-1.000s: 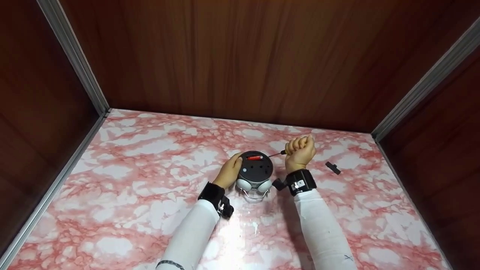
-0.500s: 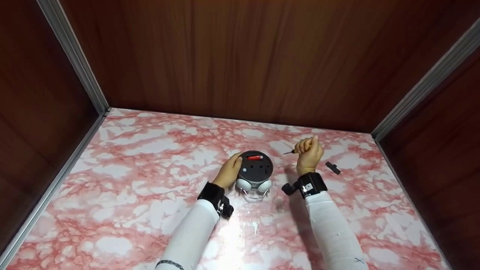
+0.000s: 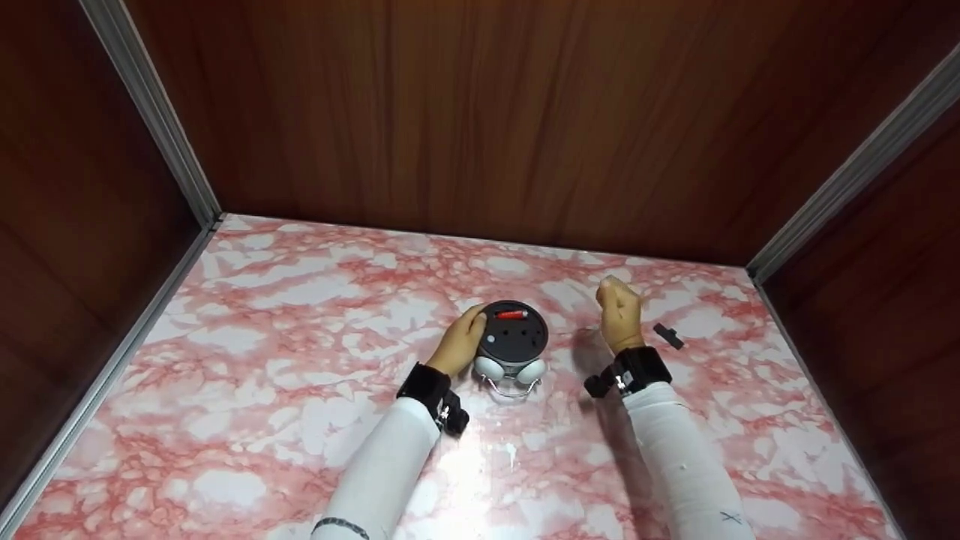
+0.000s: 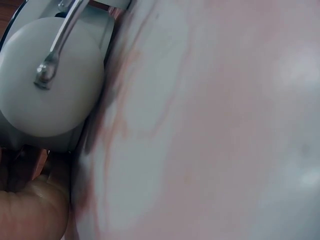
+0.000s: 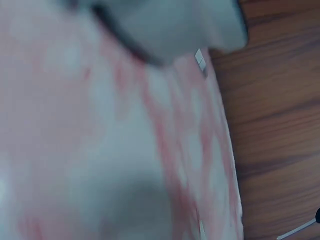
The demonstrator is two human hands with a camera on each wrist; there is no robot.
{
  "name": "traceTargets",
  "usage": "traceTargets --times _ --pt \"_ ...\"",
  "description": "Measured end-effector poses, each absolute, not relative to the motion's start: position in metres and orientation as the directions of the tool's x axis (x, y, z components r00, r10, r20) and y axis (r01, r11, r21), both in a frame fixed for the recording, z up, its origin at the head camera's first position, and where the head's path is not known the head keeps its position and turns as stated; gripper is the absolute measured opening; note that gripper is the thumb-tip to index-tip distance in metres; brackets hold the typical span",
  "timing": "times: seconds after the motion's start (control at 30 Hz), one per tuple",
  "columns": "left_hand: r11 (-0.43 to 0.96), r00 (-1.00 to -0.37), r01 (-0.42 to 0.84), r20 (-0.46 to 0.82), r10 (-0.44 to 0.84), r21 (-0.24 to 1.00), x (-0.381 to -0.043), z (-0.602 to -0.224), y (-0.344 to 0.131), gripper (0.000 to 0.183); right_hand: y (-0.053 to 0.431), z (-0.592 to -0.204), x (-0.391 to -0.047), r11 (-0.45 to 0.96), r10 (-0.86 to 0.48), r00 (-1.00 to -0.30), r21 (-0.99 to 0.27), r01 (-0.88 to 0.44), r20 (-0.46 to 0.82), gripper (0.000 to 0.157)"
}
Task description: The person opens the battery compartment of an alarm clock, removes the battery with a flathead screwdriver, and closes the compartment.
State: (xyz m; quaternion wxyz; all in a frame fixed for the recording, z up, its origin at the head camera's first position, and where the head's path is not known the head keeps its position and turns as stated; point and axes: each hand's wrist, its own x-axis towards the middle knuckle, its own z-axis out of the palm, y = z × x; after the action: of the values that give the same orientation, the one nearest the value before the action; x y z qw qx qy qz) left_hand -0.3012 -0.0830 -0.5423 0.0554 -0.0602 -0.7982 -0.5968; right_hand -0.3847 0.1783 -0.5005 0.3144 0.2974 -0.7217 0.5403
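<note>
Left hand (image 3: 459, 341) holds clock (image 3: 513, 346) by edge — right hand (image 3: 622, 316) well apart.

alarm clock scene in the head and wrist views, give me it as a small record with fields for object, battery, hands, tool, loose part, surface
object: twin-bell alarm clock, dark back turned up
battery: red battery in a slot on that back
left hand: grips the clock's left side
right hand: curled, raised, apart from the clock
tool: screwdriver in the right hand, only partly visible at the right wrist view's edge
loose part: small dark piece, right of the right hand
surface: red-and-white marbled table
</note>
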Motion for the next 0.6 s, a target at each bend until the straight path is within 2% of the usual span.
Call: traceTargets --times 0.1,0.17,0.37,0.47,0.6 --pt "0.272 -0.986 0.163 0.161 0.028 0.948 -0.302 -0.543 -0.082 0.041 0.184 -0.503 -0.387 0.330 -0.235 -0.553 -0.469 -0.819 0.800 0.039" --pt "0.266 -0.986 0.164 0.164 0.024 0.950 -0.302 -0.543 -0.082 0.040 0.187 -0.503 -0.389 0.367 -0.330 -0.528 -0.409 -0.835 0.783 0.033" --pt "0.246 -0.992 0.123 0.122 0.020 0.961 -0.300 -0.542 -0.081 0.041 0.195 -0.506 -0.391 0.430 -0.519 -0.567 -0.379 -0.820 0.639 0.008" --pt "0.243 -0.991 0.131 0.130 0.019 0.961 -0.301 -0.542 -0.081 0.041 0.199 -0.509 -0.391 0.464 -0.572 -0.579 -0.353 -0.813 0.581 0.011" --pt "0.237 -0.991 0.131 0.129 0.024 0.963 -0.301 -0.543 -0.082 0.042 0.202 -0.512 -0.392 0.464 -0.642 -0.543 -0.290 -0.837 0.541 0.013"
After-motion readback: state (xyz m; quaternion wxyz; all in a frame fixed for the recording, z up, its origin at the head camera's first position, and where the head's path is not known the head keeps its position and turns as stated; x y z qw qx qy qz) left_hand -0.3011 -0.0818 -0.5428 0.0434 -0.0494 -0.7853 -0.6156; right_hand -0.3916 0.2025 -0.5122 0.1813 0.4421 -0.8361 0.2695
